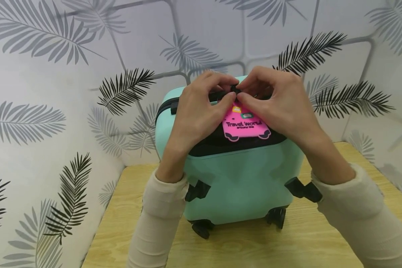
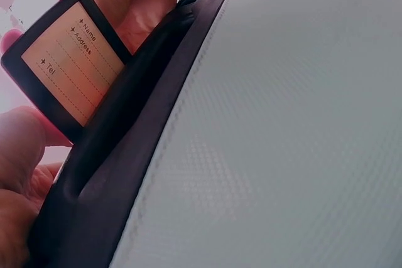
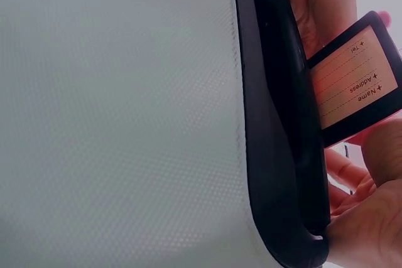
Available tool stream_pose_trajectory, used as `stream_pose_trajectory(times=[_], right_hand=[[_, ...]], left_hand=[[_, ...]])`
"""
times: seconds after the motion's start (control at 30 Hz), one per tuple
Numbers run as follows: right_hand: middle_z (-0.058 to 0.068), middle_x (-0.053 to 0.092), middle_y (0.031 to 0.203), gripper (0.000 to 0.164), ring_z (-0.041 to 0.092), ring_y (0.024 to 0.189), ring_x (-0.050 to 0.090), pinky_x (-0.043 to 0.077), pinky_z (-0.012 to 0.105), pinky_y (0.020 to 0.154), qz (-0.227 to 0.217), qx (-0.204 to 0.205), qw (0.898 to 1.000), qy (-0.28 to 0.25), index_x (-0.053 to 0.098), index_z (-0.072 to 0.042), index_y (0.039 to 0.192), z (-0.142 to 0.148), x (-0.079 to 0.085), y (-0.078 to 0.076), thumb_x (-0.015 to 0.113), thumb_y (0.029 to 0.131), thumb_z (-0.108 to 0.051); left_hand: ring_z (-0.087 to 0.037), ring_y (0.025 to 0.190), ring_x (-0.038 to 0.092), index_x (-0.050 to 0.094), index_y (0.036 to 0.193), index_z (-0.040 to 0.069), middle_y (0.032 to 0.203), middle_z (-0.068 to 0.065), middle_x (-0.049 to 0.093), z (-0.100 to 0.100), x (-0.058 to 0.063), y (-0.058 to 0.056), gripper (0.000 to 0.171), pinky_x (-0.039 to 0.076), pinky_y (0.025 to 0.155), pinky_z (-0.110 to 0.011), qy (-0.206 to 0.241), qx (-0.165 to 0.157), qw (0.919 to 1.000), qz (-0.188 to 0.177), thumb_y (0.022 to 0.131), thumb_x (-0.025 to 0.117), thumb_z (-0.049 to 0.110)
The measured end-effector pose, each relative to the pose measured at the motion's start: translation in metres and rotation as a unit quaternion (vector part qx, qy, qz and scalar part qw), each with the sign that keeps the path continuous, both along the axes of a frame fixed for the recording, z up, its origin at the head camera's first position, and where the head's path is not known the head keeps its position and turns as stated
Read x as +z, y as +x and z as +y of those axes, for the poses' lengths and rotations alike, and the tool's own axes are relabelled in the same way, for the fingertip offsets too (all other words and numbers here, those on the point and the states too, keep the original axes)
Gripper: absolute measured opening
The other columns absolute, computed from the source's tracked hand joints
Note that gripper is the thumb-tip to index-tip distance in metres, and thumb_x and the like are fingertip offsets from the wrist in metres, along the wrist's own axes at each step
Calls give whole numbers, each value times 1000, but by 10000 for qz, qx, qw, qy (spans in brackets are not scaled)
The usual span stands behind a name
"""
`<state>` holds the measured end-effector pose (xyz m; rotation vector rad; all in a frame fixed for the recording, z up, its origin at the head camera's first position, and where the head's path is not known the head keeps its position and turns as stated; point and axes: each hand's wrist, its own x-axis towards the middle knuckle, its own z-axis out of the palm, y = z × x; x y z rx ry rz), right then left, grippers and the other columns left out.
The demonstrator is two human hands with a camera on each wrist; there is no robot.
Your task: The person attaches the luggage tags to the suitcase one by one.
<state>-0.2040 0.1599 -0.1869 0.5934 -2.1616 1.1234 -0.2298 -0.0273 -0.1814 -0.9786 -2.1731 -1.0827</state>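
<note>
A mint-green suitcase [image 1: 241,182] stands upright on its wheels. A pink luggage tag [image 1: 246,128] printed "Travel World" lies over the black panel on its top. Thumb and fingers of my left hand [image 1: 195,108] pinch the tag's small black strap [image 1: 234,88] by the carry handle. Against it, the thumb and fingertips of my right hand [image 1: 283,102] pinch the same strap; the exact join is hidden between them. From below, the left wrist view shows the tag's back, a black-framed name card [image 2: 72,61], beside the black handle [image 2: 129,101].
The suitcase rests on a light wood table [image 1: 120,223], which meets a wall [image 1: 214,29] with leaf-print covering close behind. Two black wheels [image 1: 202,229] show at the near side. Black wrist mounts [image 1: 303,189] stick out from the cream sleeves in front of the suitcase.
</note>
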Motion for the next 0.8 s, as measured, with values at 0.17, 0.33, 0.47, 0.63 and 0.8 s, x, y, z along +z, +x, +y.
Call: stream_pose_trajectory(times=[0.17,0.33,0.47,0.63,0.8], right_hand=[[5,73,88,10,12,73,66,50,19,70,29,25,10000,-71,73,-5,100,-2,-1,0,76,92,-10],[9,74,95,19,10,77,66,50,16,72,62,-94,9999,-87,69,-4,108,-4,-2,0,77,92,-10],[10,72,101,25,17,82,70,50,15,74,116,-196,9997,-30,67,-5,115,-4,-2,0,76,92,-10],[10,72,103,25,21,81,73,51,15,73,102,-265,9996,-69,66,-6,117,-4,-1,0,75,93,-10],[10,73,103,24,6,76,70,51,15,72,111,-327,9994,-101,67,-7,116,-4,-1,-1,76,94,-12]], left_hand=[[-12,99,64,77,115,9,105,-2,67,-2,-1,0,23,48,93,-23,-51,9,10000,17,93,71,10],[-12,99,64,77,115,9,106,-2,67,-3,-1,0,24,47,93,-22,-85,38,9999,49,92,71,9],[-12,99,62,76,116,9,104,-3,67,-2,-1,0,24,47,91,-23,-117,47,9999,83,92,72,10],[-13,98,62,76,115,9,103,-4,66,-1,-1,-1,23,47,91,-23,-115,13,9999,85,92,73,9],[-13,96,65,76,115,8,102,-5,65,-1,-1,-1,22,47,92,-23,-35,-68,10000,53,93,74,9]])
